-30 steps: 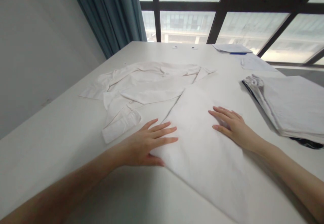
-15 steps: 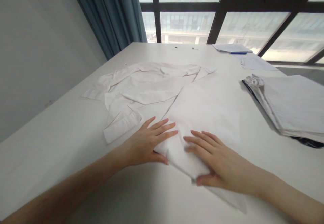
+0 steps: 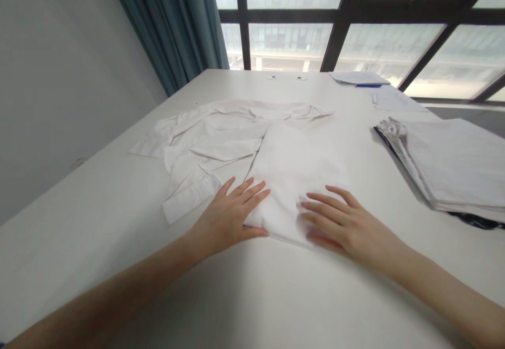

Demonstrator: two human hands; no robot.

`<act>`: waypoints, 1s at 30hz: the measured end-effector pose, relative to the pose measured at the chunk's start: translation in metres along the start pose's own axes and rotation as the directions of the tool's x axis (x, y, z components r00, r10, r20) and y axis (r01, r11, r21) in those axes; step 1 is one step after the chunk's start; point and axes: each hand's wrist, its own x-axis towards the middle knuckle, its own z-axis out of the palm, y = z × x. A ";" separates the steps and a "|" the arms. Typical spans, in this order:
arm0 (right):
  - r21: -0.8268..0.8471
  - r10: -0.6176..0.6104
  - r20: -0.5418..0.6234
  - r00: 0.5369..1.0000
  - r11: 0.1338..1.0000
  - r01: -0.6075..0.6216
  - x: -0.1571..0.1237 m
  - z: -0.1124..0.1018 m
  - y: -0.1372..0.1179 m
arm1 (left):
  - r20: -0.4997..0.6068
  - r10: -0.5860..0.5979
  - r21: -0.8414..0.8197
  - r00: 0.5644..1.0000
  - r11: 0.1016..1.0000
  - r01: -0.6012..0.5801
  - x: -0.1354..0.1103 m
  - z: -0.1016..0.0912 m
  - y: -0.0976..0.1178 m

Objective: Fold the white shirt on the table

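A white long-sleeved garment, apparently a shirt (image 3: 298,154), lies on the white table with its right part folded over into a fairly smooth panel. Its left part is spread out and wrinkled, and a sleeve with its cuff (image 3: 191,194) is bent towards me. My left hand (image 3: 232,212) rests with spread fingers on the near left corner of the folded panel, thumb along the bottom edge. At the near right side of the panel, my right hand (image 3: 339,220) has its fingers stretched out over the cloth; its thumb is blurred.
A stack of folded white cloth (image 3: 461,160) with something black beneath it lies at the right. Papers (image 3: 359,78) and a blue pen (image 3: 369,85) are at the far right. A blue curtain (image 3: 177,23) hangs at the left, beside windows (image 3: 292,44).
The cloth flap that stuck out at the near right is now tucked in, and the panel's edge runs straighter. My right hand has moved up and slightly right; my left hand shifted slightly left.
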 end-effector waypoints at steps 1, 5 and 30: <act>0.029 -0.016 0.018 1.000 0.999 0.015 0.000 0.000 -0.004 | -0.011 0.001 0.004 1.000 1.000 -0.001 0.000 0.001 0.000; 0.146 0.023 0.102 0.995 0.989 -0.038 0.003 0.002 -0.012 | -0.042 0.079 -0.008 0.996 0.997 -0.079 0.000 0.003 -0.005; 0.679 -0.073 0.589 0.805 0.585 -0.443 -0.008 -0.040 0.044 | -0.055 0.280 -0.288 0.958 0.914 -0.284 -0.004 0.000 -0.016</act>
